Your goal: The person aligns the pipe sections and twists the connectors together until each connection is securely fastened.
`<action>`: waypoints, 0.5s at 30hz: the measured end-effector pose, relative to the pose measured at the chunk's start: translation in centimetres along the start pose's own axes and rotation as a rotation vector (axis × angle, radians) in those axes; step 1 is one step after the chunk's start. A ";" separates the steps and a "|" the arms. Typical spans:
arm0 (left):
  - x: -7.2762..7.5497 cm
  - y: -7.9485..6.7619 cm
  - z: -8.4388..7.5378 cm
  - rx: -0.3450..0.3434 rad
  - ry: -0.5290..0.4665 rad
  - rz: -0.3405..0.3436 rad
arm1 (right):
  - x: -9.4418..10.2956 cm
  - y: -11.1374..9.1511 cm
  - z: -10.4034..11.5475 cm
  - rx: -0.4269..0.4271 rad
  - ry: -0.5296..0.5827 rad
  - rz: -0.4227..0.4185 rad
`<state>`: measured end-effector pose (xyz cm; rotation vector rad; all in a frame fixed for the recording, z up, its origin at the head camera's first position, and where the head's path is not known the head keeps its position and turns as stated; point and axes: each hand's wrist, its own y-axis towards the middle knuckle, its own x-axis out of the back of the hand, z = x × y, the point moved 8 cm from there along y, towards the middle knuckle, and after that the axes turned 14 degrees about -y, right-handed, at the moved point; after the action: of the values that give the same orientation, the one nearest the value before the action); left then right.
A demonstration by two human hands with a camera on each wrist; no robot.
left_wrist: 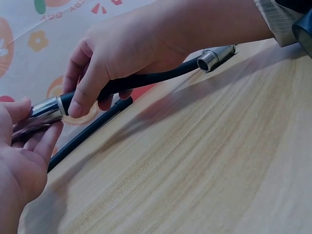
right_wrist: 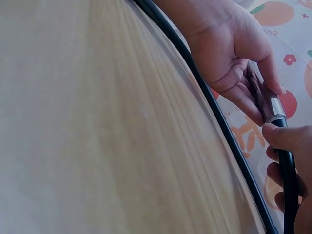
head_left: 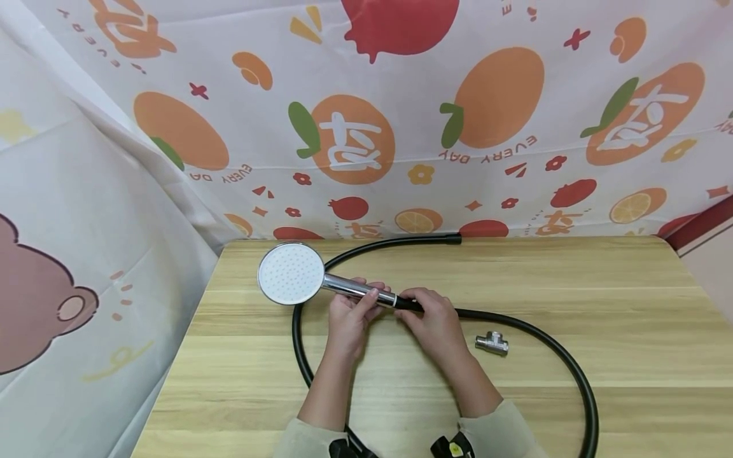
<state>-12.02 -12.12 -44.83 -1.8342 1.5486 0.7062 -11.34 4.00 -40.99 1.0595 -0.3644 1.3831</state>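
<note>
A chrome shower head [head_left: 291, 273] with a round white spray face points left, its face turned up. My left hand [head_left: 350, 321] grips its chrome handle [head_left: 352, 288], thumb on top and fingers beneath. Just right of it, my right hand [head_left: 436, 324] pinches the end of a black shower hose [head_left: 532, 329] where it meets the handle's end. In the left wrist view a pale ring [left_wrist: 60, 105] shows at that joint, between the handle and the hose. The joint is held above the table, thumb and fingers of both hands close beside it.
The hose loops over the wooden table [head_left: 630, 305], its other end [head_left: 452, 238] lying at the back edge. A chrome tee fitting [head_left: 492, 343] lies right of my right hand. A fruit-printed cloth [head_left: 424, 83] hangs behind the table, and a pale cloth [head_left: 86, 254] hangs at the left.
</note>
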 end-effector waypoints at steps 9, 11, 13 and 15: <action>-0.1 0.0 -0.2 0.012 0.019 0.021 | 0.0 0.2 0.1 0.009 0.018 0.047; -0.1 0.0 -0.2 0.018 0.023 0.027 | -0.1 0.1 0.0 0.000 0.023 0.069; -0.2 -0.1 -0.2 0.025 0.022 0.033 | -0.3 0.1 -0.1 -0.008 0.033 0.094; -0.2 -0.1 -0.2 0.032 0.020 0.045 | -0.4 0.1 -0.1 -0.014 0.054 0.121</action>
<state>-12.00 -12.17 -44.52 -1.7932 1.6097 0.6822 -11.61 3.84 -41.31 0.9999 -0.4032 1.5126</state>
